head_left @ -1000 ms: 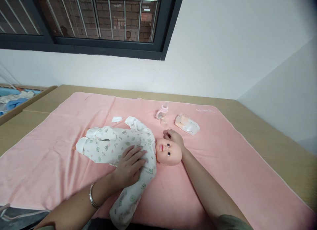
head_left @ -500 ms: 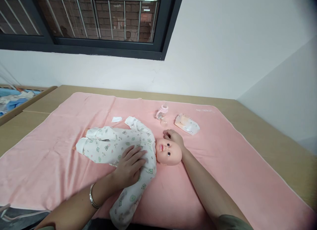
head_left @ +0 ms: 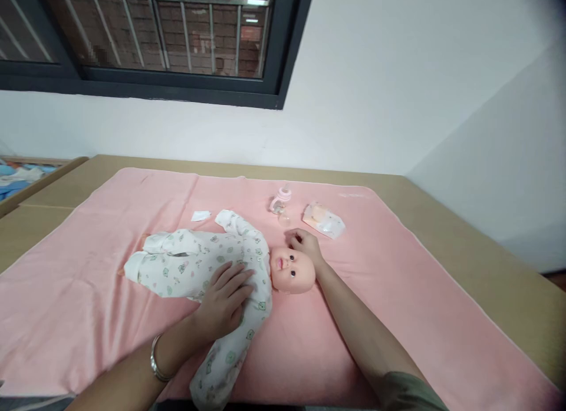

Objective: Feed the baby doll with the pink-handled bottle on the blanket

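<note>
A baby doll [head_left: 293,270] lies on its back on a pink mat [head_left: 389,316], its head to the right. It wears a white patterned onesie [head_left: 212,255] with long sleeves. My left hand [head_left: 225,296] lies flat on the doll's chest, fingers stretched out. Beyond the doll's head, my right hand [head_left: 306,244] rests on the mat with its fingers curled in, and I see nothing in them. My right wrist is close beside the top of the head. The doll's near sleeve reaches toward the front edge of the mat.
A pink-topped baby bottle [head_left: 282,200] lies beyond my right hand, with a clear cap [head_left: 284,219] by it. A soft plastic pack [head_left: 324,220] is to their right. A small white piece [head_left: 201,216] lies behind the doll. A wall and window [head_left: 177,86] rise behind the wooden surface [head_left: 460,246].
The whole view has shifted slightly, so everything appears a little further left. Both hands keep their places at the doll.
</note>
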Action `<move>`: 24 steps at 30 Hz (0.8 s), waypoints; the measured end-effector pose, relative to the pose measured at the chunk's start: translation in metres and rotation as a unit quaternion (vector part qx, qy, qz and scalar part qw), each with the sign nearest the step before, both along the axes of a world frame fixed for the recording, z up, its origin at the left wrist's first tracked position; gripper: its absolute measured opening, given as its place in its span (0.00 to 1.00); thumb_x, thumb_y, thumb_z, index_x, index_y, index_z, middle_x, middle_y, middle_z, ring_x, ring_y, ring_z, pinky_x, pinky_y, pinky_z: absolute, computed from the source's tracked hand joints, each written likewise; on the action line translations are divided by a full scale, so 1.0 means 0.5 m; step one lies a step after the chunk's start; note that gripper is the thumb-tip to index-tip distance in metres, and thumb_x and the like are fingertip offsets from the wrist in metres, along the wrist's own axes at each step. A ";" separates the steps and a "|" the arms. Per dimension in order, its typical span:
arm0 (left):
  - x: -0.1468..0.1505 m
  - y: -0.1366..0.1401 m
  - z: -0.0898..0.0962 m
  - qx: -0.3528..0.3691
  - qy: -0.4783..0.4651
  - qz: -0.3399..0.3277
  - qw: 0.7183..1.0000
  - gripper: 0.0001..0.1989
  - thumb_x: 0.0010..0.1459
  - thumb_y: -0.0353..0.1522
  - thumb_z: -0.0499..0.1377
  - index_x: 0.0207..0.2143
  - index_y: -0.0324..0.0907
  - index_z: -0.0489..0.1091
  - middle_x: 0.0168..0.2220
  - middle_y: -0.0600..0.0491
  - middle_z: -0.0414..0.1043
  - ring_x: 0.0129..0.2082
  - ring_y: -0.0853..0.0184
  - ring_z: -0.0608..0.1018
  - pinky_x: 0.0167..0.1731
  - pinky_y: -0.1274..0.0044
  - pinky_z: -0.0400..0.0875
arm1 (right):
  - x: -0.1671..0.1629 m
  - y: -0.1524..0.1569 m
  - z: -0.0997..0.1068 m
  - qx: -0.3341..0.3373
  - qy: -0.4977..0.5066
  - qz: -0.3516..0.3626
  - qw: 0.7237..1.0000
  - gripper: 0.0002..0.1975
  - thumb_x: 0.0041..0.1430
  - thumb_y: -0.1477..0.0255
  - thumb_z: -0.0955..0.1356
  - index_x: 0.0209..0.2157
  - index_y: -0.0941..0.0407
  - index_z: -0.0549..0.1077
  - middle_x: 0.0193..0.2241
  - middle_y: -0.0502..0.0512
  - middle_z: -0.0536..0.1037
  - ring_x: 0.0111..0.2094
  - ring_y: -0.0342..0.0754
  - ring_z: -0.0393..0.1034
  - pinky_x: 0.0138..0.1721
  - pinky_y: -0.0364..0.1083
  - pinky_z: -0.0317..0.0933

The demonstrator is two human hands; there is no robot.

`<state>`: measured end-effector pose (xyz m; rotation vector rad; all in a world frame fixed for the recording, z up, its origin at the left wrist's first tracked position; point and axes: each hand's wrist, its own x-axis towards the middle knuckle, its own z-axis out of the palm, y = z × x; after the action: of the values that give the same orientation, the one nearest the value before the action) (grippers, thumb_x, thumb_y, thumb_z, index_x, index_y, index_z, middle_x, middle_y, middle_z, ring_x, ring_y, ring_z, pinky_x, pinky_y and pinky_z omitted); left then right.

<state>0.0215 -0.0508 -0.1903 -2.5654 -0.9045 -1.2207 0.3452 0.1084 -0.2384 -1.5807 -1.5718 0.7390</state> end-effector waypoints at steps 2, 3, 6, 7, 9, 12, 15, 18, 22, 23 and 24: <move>0.000 0.003 0.000 0.007 -0.004 0.002 1.000 0.21 0.62 0.17 0.55 0.51 0.43 0.77 0.59 0.46 0.86 0.64 0.55 0.81 0.71 0.58 0.71 | 0.010 0.000 0.037 0.010 0.091 -0.062 0.994 0.20 0.50 0.59 0.65 0.39 0.55 0.80 0.36 0.56 0.82 0.38 0.49 0.73 0.41 0.46 0.63; -0.001 0.005 0.000 0.009 -0.005 0.002 1.000 0.21 0.62 0.17 0.55 0.51 0.43 0.77 0.59 0.46 0.86 0.64 0.55 0.81 0.72 0.58 0.71 | 0.017 -0.001 0.060 0.006 0.129 -0.087 0.988 0.21 0.48 0.57 0.65 0.39 0.55 0.78 0.33 0.54 0.80 0.35 0.48 0.70 0.39 0.46 0.62; -0.003 0.010 -0.002 0.009 -0.004 -0.002 1.000 0.21 0.61 0.17 0.56 0.50 0.43 0.77 0.59 0.46 0.86 0.64 0.55 0.82 0.73 0.58 0.70 | 0.036 -0.025 0.129 -0.044 0.203 -0.088 0.974 0.24 0.42 0.53 0.69 0.39 0.54 0.76 0.29 0.50 0.75 0.31 0.46 0.68 0.34 0.45 0.59; -0.003 0.011 -0.003 0.008 -0.003 -0.005 1.000 0.22 0.60 0.17 0.56 0.50 0.43 0.77 0.59 0.46 0.86 0.64 0.55 0.82 0.73 0.59 0.70 | 0.037 -0.042 0.143 -0.045 0.223 -0.085 0.970 0.24 0.42 0.54 0.71 0.39 0.54 0.77 0.30 0.51 0.76 0.31 0.46 0.69 0.35 0.45 0.61; -0.004 0.011 -0.004 0.011 -0.003 -0.007 1.000 0.22 0.59 0.17 0.56 0.50 0.43 0.77 0.59 0.46 0.85 0.64 0.55 0.82 0.72 0.58 0.71 | 0.027 -0.085 0.150 -0.023 0.274 -0.118 0.954 0.21 0.44 0.56 0.73 0.37 0.55 0.77 0.33 0.53 0.79 0.35 0.47 0.72 0.39 0.46 0.65; -0.003 0.010 -0.006 0.015 -0.006 -0.001 1.000 0.22 0.59 0.17 0.55 0.51 0.44 0.77 0.59 0.46 0.86 0.63 0.54 0.83 0.70 0.57 0.73 | -0.009 -0.164 0.115 0.018 0.366 -0.264 0.892 0.16 0.41 0.62 0.72 0.33 0.54 0.74 0.36 0.53 0.79 0.37 0.46 0.73 0.39 0.45 0.66; -0.002 0.011 -0.009 0.016 -0.006 0.007 1.000 0.22 0.60 0.18 0.55 0.50 0.45 0.76 0.59 0.47 0.86 0.63 0.54 0.83 0.69 0.56 0.75 | -0.050 -0.234 0.070 -0.008 0.424 -0.292 0.858 0.20 0.39 0.66 0.73 0.39 0.52 0.74 0.39 0.52 0.81 0.37 0.46 0.73 0.37 0.45 0.67; -0.001 0.012 -0.011 0.015 -0.009 0.004 1.000 0.22 0.59 0.18 0.55 0.51 0.45 0.76 0.59 0.47 0.86 0.63 0.53 0.83 0.68 0.55 0.75 | -0.080 -0.275 0.048 0.006 0.451 -0.299 0.841 0.23 0.42 0.65 0.74 0.43 0.52 0.75 0.43 0.53 0.81 0.42 0.48 0.77 0.42 0.46 0.72; -0.001 0.014 -0.012 0.014 -0.011 0.001 1.000 0.22 0.60 0.18 0.56 0.51 0.45 0.76 0.58 0.47 0.86 0.62 0.53 0.83 0.67 0.55 0.75 | -0.101 -0.280 0.041 0.014 0.499 -0.314 0.808 0.24 0.42 0.67 0.76 0.44 0.52 0.76 0.44 0.53 0.83 0.46 0.47 0.79 0.45 0.45 0.74; -0.002 0.015 -0.012 0.017 -0.012 0.002 1.000 0.21 0.61 0.18 0.56 0.51 0.45 0.76 0.58 0.47 0.86 0.62 0.53 0.83 0.67 0.55 0.75 | -0.104 -0.275 0.039 0.008 0.504 -0.315 0.804 0.24 0.42 0.67 0.75 0.45 0.52 0.76 0.43 0.53 0.83 0.46 0.48 0.79 0.45 0.45 0.75; -0.002 0.016 -0.012 0.019 -0.011 0.002 1.000 0.21 0.61 0.18 0.56 0.51 0.45 0.76 0.58 0.47 0.86 0.62 0.53 0.83 0.67 0.55 0.75 | -0.106 -0.269 0.037 0.000 0.507 -0.316 0.802 0.24 0.43 0.67 0.74 0.46 0.52 0.75 0.42 0.53 0.83 0.45 0.48 0.80 0.45 0.46 0.76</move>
<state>0.0205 -0.0429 -0.1963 -2.5231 -0.8820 -1.2561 0.2922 -0.0263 -0.2200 -1.2100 -0.2278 0.9424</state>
